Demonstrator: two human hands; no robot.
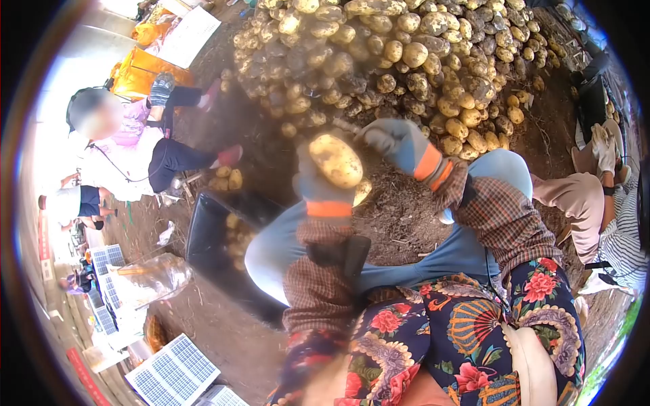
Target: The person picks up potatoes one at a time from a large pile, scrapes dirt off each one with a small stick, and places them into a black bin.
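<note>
A large yellow potato (336,161) with brown specks is held in my left hand (317,184), which wears a grey glove with an orange cuff. My right hand (399,143), in a similar glove, is closed just right of the potato, around a thin stick-like thing (347,126) that points left. What that thing is cannot be made out. Another potato (363,191) shows just below the held one. Beyond both hands lies a big heap of potatoes (413,54), some caked with dark soil.
A black container (203,233) with potatoes beside it stands at my left. One person (128,142) sits at the left, another (619,223) at the right. Printed sheets (174,372), a plastic bag (152,277) and orange sacks (139,71) lie further left.
</note>
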